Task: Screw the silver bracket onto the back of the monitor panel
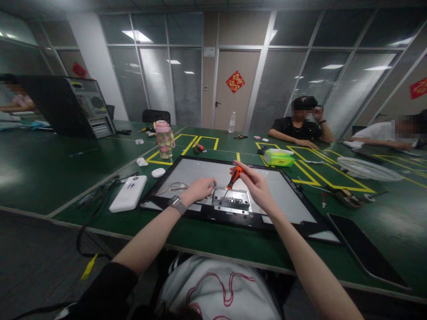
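A flat display panel [191, 171] with a black frame lies face down or up, I cannot tell, on the green table. A silver metal bracket [240, 205] sits near its front edge. My right hand [255, 183] is closed around the orange and black handle of a screwdriver [235, 175]. The shaft slants down to the left, its tip at the bracket. My left hand [199, 190], with a watch on the wrist, has its curled fingers at the bracket's left end. Thin wires [175, 186] lie on the panel left of that hand.
A white power bank [129, 193] and cables [100, 195] lie on the left. A pink-lidded bottle [164, 141] and a green tissue pack [278, 157] stand behind the panel. At right lies a dark tablet [365, 249]. A computer case [71, 106] and seated people are farther off.
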A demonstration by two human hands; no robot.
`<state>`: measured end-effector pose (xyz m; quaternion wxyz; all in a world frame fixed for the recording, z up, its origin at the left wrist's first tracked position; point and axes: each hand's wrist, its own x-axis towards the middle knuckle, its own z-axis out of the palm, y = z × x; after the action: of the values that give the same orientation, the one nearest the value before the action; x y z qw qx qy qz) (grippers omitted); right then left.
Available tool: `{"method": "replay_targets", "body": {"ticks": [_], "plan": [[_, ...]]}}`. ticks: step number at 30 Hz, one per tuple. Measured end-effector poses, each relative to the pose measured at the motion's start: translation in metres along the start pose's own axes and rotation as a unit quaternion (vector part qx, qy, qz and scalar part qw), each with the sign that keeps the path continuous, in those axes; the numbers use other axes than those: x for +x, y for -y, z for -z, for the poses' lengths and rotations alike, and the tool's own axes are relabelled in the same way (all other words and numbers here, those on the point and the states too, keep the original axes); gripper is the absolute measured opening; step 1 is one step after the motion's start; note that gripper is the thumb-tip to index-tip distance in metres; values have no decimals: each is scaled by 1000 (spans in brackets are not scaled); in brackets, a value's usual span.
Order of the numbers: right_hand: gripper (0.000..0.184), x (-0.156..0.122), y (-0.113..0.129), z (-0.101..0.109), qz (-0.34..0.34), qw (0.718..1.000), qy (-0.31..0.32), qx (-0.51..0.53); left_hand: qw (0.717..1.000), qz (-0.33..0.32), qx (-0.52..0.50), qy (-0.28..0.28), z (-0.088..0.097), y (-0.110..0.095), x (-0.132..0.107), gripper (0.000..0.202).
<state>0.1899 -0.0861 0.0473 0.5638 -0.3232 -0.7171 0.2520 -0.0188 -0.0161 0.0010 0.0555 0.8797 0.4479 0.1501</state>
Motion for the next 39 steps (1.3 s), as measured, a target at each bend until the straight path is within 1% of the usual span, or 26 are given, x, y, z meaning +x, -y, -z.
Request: {"method": "replay_targets", "body": {"ticks": [2, 5, 7, 10, 14, 17, 21, 23, 26, 28, 30, 32, 35, 37, 39], "plan": [[28, 0, -2, 0, -12, 1000, -15, 14, 1000, 0, 1, 0, 0, 0, 0, 31], [19, 0, -5, -1, -4, 998, -57, 5, 1000, 2, 1, 2, 1, 0, 0, 31], [16, 0, -6, -2, -10, 998, -66, 15, 1000, 1, 0, 1, 1, 0, -1, 31], [18, 0, -6, -1, -40, 997, -36, 60, 1000, -4, -1, -4, 0, 2, 0, 31], [27, 1, -7, 0, -59, 989, 14, 131, 1000, -7, 3, -7, -2, 3, 1, 30], [26, 2, -8, 1, -66, 987, 15, 145, 1000, -4, 4, -4, -1, 3, 1, 30], [19, 1, -12, 1, -71, 989, -8, 132, 1000, -3, 4, 0, -1, 2, 0, 29], [20, 1, -14, 2, -71, 988, -17, 137, 1000, 0, 3, 1, 0, 2, 0, 30], [26, 2, -15, 2, -61, 988, -7, 142, 1000, 5, 2, 3, 0, 2, 1, 30], [31, 2, -14, 2, -43, 991, 10, 127, 1000, 5, 4, 3, 0, 1, 1, 30], [33, 2, -11, 2, -23, 996, 13, 81, 1000, 4, 5, 3, -1, 1, 2, 30], [32, 1, -6, 1, -1, 1000, -16, 5, 1000, 2, 4, 2, -1, 1, 1, 31], [25, 0, -2, 0, 36, 991, -79, -104, 1000, -1, 1, 0, -1, 2, 1, 31], [26, 0, -1, 0, 47, 989, -78, -118, 1000, -3, -1, -2, 0, 2, 0, 31], [31, 0, -2, 0, 37, 996, -38, -75, 1000, -4, -2, -2, 0, 2, 0, 30]]}}
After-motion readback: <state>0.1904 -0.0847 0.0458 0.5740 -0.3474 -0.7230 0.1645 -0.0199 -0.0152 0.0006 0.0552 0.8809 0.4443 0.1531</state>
